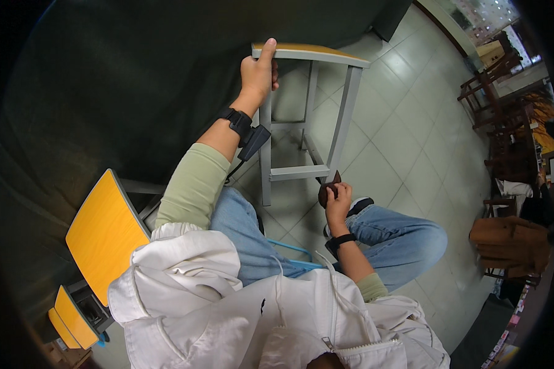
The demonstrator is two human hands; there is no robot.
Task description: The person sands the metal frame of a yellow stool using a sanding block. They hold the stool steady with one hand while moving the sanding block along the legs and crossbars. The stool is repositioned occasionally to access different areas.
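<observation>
A stool (342,117) with a grey metal frame and a yellow-orange wooden top stands tilted in front of me. My left hand (260,72) is closed around the top of its near left leg, the thumb laid up over the seat's edge. At the foot of the near right leg, my right hand (337,203) pinches a small dark brown, soft-looking piece with a pointed tip (327,191). This piece lies against the leg's lower end; my fingers hide part of it, and whether it fits around the leg I cannot tell.
Left of me is a yellow-topped desk or stool (108,237), with another yellow-topped one (74,320) behind. A dark curtain (135,92) hangs along the far left. Wooden chairs (492,92) and a brown coat (511,246) are at the right, beyond the tiled floor (394,160).
</observation>
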